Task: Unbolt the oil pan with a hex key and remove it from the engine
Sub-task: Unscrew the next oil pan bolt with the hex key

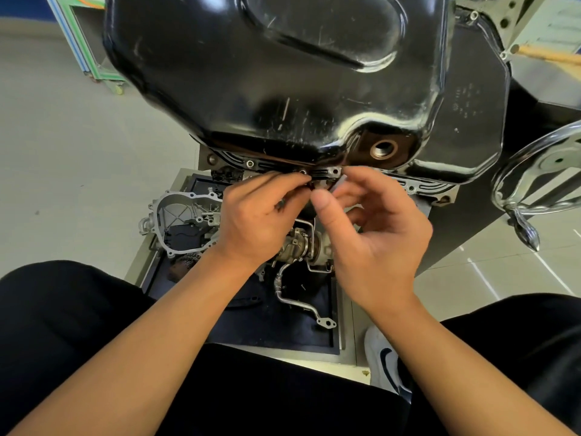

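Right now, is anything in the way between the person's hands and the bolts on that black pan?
Nothing visible does. The left hand and right hand have their fingertips at the near flange of the oil pan, just under a bolt. Loose engine parts lie lower down, beneath the hands, not between.

Left hand (254,221) and right hand (374,234) meet, fingers curled.

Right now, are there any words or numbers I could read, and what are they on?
No text reads clearly.
Faint stamped marks on the right part of the black oil pan: too blurred to read.
White shoe: a dark curved logo mark, no letters.
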Motion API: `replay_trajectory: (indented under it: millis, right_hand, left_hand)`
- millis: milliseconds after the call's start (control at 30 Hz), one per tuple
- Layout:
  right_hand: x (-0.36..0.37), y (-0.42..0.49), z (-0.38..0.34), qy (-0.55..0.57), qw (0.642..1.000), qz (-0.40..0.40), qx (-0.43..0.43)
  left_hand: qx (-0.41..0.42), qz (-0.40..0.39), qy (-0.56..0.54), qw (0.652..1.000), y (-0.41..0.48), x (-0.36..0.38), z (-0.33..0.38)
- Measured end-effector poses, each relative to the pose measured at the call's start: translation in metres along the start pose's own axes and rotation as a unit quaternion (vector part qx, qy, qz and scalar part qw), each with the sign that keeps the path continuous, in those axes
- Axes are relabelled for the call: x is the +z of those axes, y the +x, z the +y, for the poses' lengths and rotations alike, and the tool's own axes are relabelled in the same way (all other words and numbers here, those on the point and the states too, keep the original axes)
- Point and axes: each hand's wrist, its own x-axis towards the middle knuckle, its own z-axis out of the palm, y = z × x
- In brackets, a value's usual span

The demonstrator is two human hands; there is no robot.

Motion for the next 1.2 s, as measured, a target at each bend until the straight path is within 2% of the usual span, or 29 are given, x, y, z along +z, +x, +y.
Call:
replay_trajectory:
  millis: [67,100,267,400,500,633,833,933,1067,1200]
  right_hand:
    - [0.004,-0.001,0.000,0.049,0.998,0.001,0.047]
    - [0.005,-0.001,0.000,0.039,0.998,-0.007,0.041]
    - [0.006,0.003,0.009,-0.069,0.992,-0.052,-0.098]
    - [0.000,0.004,0.018,-0.117,0.970,-0.115,-0.178]
    - [-0.001,0.004,0.020,-0.118,0.972,-0.101,-0.175]
    - [0.000,0.005,0.022,-0.103,0.987,-0.045,-0.113]
    - [0.012,0.005,0.030,-0.089,0.994,-0.017,-0.055]
    - [0.015,0.004,0.035,-0.084,0.993,-0.019,-0.081]
    - [0.012,0.004,0.041,-0.102,0.982,-0.044,-0.150]
    - [0.013,0.000,0.045,-0.122,0.978,-0.052,-0.163]
  left_hand:
    - [-0.007,-0.001,-0.007,1.000,-0.002,0.000,0.002]
    - [-0.013,0.000,-0.014,1.000,-0.003,-0.001,0.002]
    - [-0.015,-0.012,-0.022,1.000,-0.004,-0.001,0.001]
    - [0.004,-0.077,-0.050,0.996,-0.001,-0.003,-0.001]
    - [0.018,-0.097,-0.056,0.994,0.001,-0.004,-0.002]
    - [0.008,-0.051,-0.017,0.999,0.004,-0.004,0.000]
    - [-0.034,-0.009,-0.020,0.999,0.005,0.001,0.001]
    - [-0.038,-0.016,-0.034,0.999,0.005,-0.001,0.000]
    - [0.008,-0.073,-0.030,0.997,0.006,-0.004,-0.002]
    - [0.012,-0.071,-0.023,0.997,0.005,-0.003,-0.003]
